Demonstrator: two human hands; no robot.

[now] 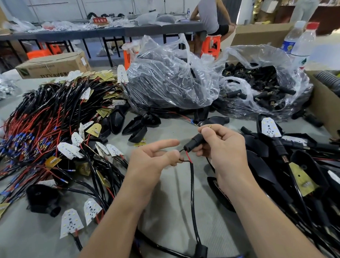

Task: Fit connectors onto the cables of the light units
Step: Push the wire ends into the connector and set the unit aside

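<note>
Gripping a connector [194, 143], the right hand [222, 145] meets the left hand [154, 160] pinching the wires [188, 156] of one cable [193, 198], while a heap of bare cables [42, 118] suggests most work remains.

Bright, even overhead light; soft shadows, wide-angle edge bending, blurred background.

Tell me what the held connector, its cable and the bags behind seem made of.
Connector: matte black moulded plastic or rubber, dull even surface. Cable: glossy black sheath, probably PVC, catching highlights. Bags: thin clear plastic film, crinkled, shiny.
</note>
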